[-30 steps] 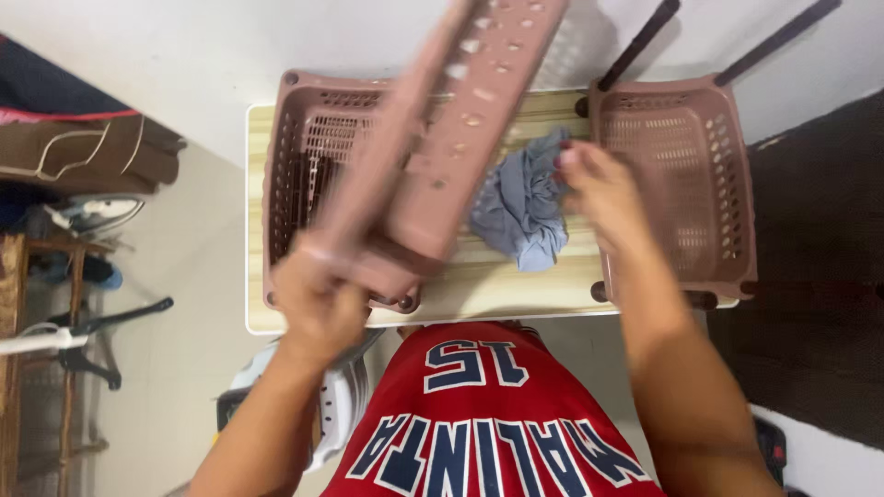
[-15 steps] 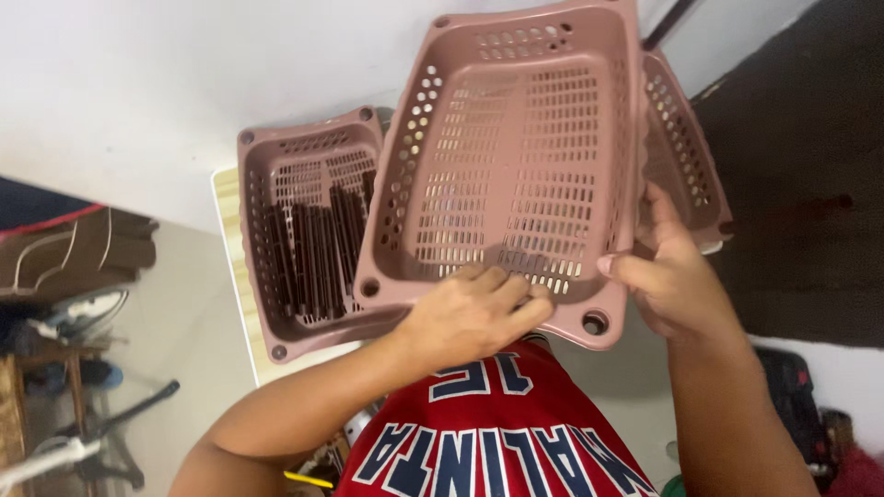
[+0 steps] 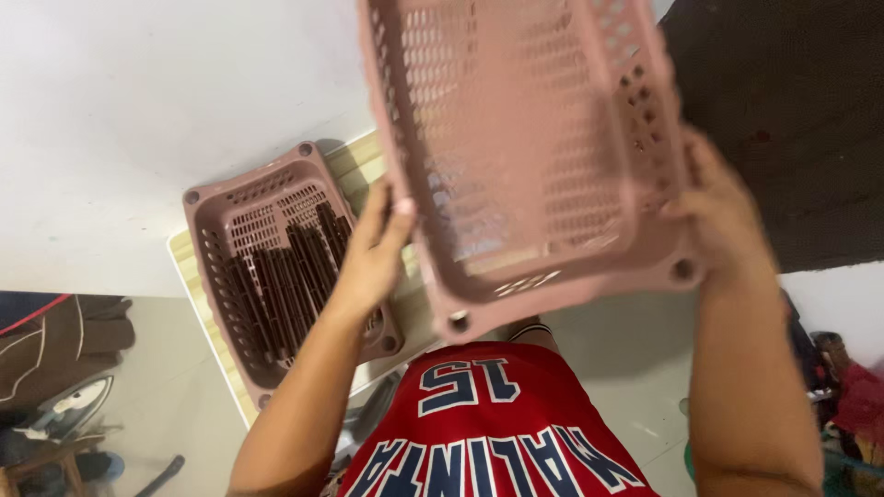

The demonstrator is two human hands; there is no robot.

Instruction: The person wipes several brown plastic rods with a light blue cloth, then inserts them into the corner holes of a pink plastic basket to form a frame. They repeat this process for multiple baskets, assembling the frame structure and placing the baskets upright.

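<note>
- Basket (image 3: 534, 156) up higher now than half a second ago, lifted close to the camera, open side facing it, nothing inside.
- Left hand (image 3: 373, 253) grips its left rim, fingers curled on the wall; right hand (image 3: 723, 221) clamps the right rim.
- Below the left grip, a second basket (image 3: 230, 230) sits on the table (image 3: 198, 299), dark slats inside.

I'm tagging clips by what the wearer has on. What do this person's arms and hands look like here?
Both arms are bare from at least the upper arm down, so no sleeves reach them. The left hand and right hand wear no gloves, and no rings, watch or bracelets show. Fingernails are short and unpainted where visible. The top is a sleeveless red sports jersey with dark blue lettering and numerals edged in white.
</note>
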